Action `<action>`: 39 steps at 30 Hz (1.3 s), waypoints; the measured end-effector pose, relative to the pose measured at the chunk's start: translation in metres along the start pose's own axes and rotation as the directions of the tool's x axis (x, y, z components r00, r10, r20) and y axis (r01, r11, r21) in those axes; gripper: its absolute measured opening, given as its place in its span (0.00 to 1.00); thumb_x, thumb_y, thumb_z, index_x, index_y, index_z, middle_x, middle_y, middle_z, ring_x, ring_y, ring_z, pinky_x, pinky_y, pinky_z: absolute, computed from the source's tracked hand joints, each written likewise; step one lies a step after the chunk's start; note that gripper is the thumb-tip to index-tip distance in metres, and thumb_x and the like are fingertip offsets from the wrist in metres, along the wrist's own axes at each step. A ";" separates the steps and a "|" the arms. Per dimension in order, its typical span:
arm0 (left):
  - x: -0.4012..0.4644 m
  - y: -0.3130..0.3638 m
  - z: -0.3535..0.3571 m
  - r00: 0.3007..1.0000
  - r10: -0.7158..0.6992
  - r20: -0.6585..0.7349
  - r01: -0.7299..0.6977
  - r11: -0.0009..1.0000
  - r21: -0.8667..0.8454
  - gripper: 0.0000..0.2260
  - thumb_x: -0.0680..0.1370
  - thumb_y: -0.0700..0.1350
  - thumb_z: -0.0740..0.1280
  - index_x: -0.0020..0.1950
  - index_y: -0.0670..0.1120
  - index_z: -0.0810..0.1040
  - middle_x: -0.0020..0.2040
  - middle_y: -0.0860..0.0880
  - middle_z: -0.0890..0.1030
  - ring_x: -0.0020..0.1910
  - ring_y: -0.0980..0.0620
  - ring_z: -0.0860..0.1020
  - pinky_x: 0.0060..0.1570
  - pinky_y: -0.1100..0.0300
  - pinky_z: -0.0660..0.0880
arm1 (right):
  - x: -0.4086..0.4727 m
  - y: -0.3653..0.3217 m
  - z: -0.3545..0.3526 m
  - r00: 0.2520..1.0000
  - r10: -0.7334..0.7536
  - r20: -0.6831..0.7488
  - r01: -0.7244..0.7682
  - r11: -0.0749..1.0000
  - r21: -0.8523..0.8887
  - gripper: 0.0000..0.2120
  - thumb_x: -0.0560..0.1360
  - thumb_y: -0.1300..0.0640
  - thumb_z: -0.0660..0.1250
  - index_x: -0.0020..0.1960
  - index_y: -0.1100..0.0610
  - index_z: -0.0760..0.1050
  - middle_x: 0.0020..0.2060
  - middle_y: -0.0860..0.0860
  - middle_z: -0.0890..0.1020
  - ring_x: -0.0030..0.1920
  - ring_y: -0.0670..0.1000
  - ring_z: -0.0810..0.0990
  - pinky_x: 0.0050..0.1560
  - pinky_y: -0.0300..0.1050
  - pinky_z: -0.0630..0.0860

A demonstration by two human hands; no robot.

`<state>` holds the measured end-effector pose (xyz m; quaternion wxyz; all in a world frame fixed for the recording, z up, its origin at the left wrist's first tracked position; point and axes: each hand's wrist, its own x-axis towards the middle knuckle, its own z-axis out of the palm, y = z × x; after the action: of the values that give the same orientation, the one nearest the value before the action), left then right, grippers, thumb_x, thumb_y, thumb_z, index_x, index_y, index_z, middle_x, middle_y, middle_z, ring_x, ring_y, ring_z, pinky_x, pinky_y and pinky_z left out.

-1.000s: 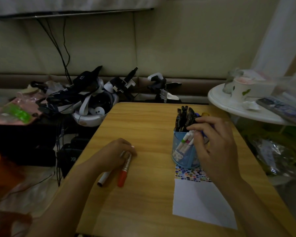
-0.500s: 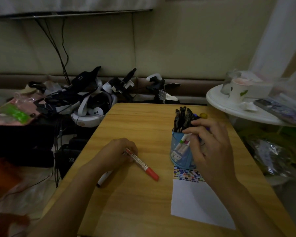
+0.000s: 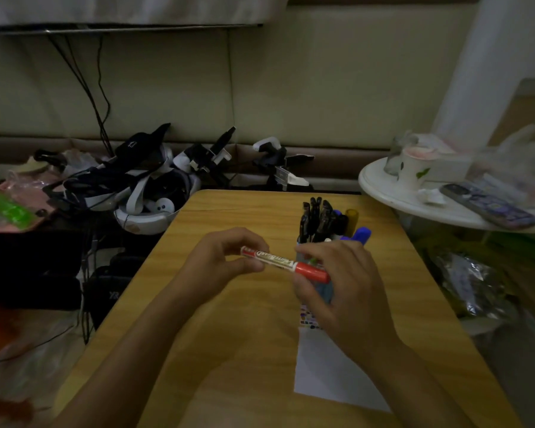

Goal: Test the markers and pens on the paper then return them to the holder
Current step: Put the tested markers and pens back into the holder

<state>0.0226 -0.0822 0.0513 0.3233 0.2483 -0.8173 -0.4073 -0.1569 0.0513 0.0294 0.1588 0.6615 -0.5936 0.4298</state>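
Note:
A red-capped whiteboard marker (image 3: 278, 261) is held level above the wooden table (image 3: 250, 350). My left hand (image 3: 220, 262) pinches its white barrel end. My right hand (image 3: 343, 291) grips the red cap end. Behind my right hand stands the blue pen holder (image 3: 325, 291), mostly hidden, with several dark pens (image 3: 314, 219) and a blue marker (image 3: 360, 235) sticking up. White paper (image 3: 328, 375) with a coloured patterned top edge lies flat at the table's near right.
A heap of headsets and cables (image 3: 136, 186) lies off the table's left. A round white side table (image 3: 414, 199) at the right carries a cup (image 3: 413, 171) and a remote (image 3: 488, 208). Plastic bags sit under it.
My left hand lifted the red marker off the table and swung it level. My right hand left the holder's pens and took the cap end.

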 end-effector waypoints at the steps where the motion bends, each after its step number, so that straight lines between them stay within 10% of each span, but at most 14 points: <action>1: 0.000 0.004 0.004 1.000 0.013 -0.002 -0.013 1.000 -0.017 0.09 0.72 0.33 0.74 0.48 0.44 0.82 0.48 0.48 0.83 0.50 0.51 0.81 0.51 0.61 0.78 | 0.000 -0.001 -0.002 1.000 0.020 -0.005 -0.020 0.999 0.033 0.11 0.79 0.45 0.64 0.58 0.48 0.75 0.47 0.43 0.78 0.49 0.44 0.74 0.50 0.43 0.73; 7: 0.004 0.019 0.019 1.000 0.024 -0.004 -0.024 0.998 -0.051 0.07 0.76 0.40 0.72 0.53 0.48 0.81 0.50 0.56 0.82 0.48 0.57 0.80 0.45 0.64 0.77 | 0.015 -0.005 -0.028 0.949 0.294 -0.116 -0.232 0.897 0.377 0.09 0.74 0.45 0.70 0.52 0.42 0.71 0.46 0.42 0.80 0.44 0.42 0.81 0.39 0.32 0.77; 11: 0.007 0.013 0.028 1.000 -0.022 -0.005 0.022 0.999 0.033 0.12 0.79 0.45 0.69 0.61 0.55 0.78 0.60 0.58 0.78 0.54 0.60 0.79 0.52 0.61 0.79 | 0.026 0.010 -0.050 0.847 0.467 -0.254 -0.316 0.826 0.467 0.09 0.73 0.43 0.69 0.50 0.42 0.73 0.44 0.41 0.82 0.44 0.45 0.82 0.43 0.42 0.80; 25: 0.020 0.001 0.058 0.984 -0.118 0.132 0.099 0.985 0.139 0.23 0.81 0.53 0.64 0.75 0.59 0.64 0.71 0.58 0.70 0.67 0.60 0.71 0.63 0.56 0.75 | 0.027 0.045 -0.081 0.705 0.547 -0.451 -0.332 0.817 0.471 0.01 0.82 0.48 0.62 0.52 0.43 0.71 0.40 0.44 0.79 0.40 0.43 0.78 0.38 0.39 0.76; 31: 0.025 0.001 0.065 0.976 -0.135 0.169 0.110 0.983 0.149 0.24 0.81 0.50 0.66 0.76 0.60 0.64 0.68 0.60 0.69 0.63 0.61 0.72 0.51 0.70 0.71 | 0.021 0.051 -0.079 0.768 0.524 -0.369 -0.382 0.836 0.393 0.06 0.82 0.46 0.60 0.53 0.48 0.71 0.38 0.46 0.77 0.37 0.45 0.76 0.36 0.43 0.73; 39: 0.030 -0.001 0.072 0.977 -0.137 0.163 0.106 0.977 0.185 0.27 0.72 0.62 0.69 0.69 0.62 0.69 0.68 0.57 0.70 0.64 0.57 0.72 0.58 0.60 0.74 | 0.018 0.044 -0.061 0.876 0.432 -0.216 -0.354 0.878 0.321 0.08 0.81 0.44 0.60 0.53 0.47 0.72 0.40 0.40 0.79 0.40 0.45 0.79 0.37 0.41 0.75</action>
<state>-0.0496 -0.0663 0.0276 0.2016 0.2884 -0.8584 -0.3732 -0.2220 0.0725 0.0652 0.0575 0.4732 -0.6233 0.6198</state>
